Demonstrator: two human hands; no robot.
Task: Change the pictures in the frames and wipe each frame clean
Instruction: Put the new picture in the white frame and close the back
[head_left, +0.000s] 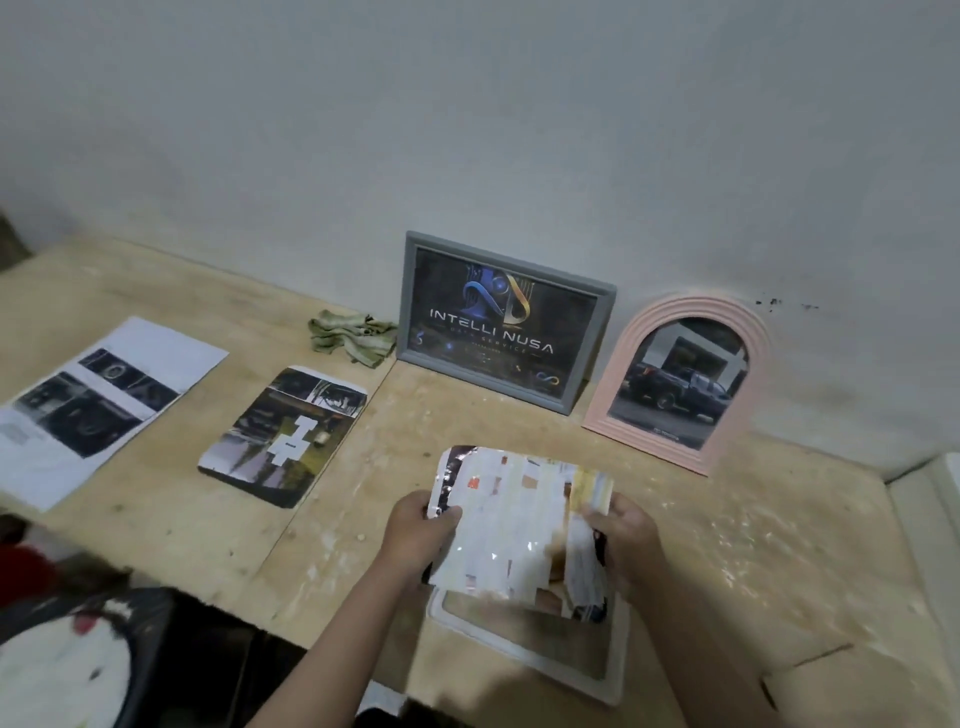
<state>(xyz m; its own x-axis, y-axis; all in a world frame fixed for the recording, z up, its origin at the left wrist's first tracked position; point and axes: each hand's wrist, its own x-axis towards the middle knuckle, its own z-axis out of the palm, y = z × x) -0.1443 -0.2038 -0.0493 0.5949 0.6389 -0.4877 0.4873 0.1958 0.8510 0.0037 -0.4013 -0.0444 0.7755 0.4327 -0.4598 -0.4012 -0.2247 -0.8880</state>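
Between both hands, glossy taped picture.

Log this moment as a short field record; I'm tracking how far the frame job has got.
held item: glossy taped picture sheet, in both hands
left hand: grips the sheet's left edge
right hand: grips its right edge
below sheet: white empty frame flat on wooden table
against wall: grey rectangular frame, pink arched frame, both filled
cloth: crumpled green rag, untouched
loose prints: two, left
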